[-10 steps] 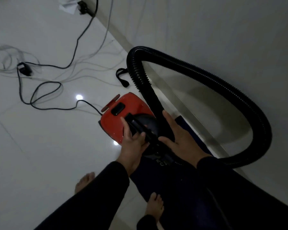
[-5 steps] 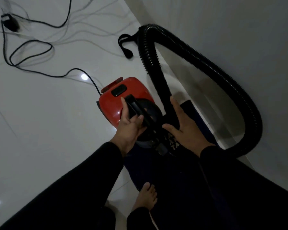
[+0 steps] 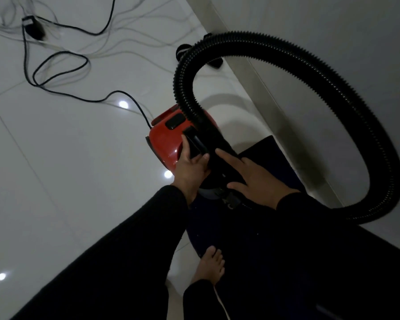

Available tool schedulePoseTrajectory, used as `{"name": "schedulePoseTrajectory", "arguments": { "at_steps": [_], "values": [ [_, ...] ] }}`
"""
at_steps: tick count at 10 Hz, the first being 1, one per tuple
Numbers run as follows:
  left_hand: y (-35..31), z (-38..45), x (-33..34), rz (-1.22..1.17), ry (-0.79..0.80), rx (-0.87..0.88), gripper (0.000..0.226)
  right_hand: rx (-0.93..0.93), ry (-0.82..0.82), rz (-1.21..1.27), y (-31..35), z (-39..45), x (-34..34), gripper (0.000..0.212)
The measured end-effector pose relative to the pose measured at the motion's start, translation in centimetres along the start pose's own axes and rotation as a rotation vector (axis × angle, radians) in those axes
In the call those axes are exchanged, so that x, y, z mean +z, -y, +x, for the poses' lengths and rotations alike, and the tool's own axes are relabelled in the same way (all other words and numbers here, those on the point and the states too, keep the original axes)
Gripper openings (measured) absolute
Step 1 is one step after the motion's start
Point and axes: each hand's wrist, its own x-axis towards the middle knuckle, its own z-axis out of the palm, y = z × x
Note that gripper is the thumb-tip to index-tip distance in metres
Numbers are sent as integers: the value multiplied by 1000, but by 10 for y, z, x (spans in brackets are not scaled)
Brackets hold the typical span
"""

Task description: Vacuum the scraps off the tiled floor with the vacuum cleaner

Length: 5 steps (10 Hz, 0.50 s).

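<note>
Head view: red canister vacuum cleaner (image 3: 166,139) sits on the glossy tiled floor (image 3: 67,172) at frame centre, beside the wall base. Left hand (image 3: 191,168) grips its black carry handle (image 3: 195,144), fingers curled round it. Right hand (image 3: 256,181) lies flat with fingers straight on the black front of the body, holding nothing. Ribbed black hose (image 3: 346,98) loops from the body up and round through the right of frame. Black power cord (image 3: 56,58) trails to upper left. Bare foot (image 3: 209,264) at lower centre, at the edge of a dark mat (image 3: 275,155).
</note>
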Motion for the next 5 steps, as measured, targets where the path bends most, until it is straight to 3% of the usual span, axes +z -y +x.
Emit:
{"name": "schedulePoseTrajectory", "arguments": {
  "at_steps": [1, 2, 3, 4, 5],
  "values": [
    [-5, -10, 1, 161, -49, -16, 75, -19, 50, -61, 14, -8, -4, 90],
    [-18, -29, -1, 561, -154, 19, 54, 10, 103, -26, 28, -17, -10, 78],
    [-43, -59, -2, 1171, -104, -25, 40, 73, 47, 76, 52, -29, -19, 50],
    [-82, -83, 8, 1552, 8, -106, 42, 180, 41, 74, 72, -44, -41, 54],
    [-127, -111, 26, 1672, 0, -109, 43, 290, 80, -42, 100, -68, -71, 65]
  ]
}}
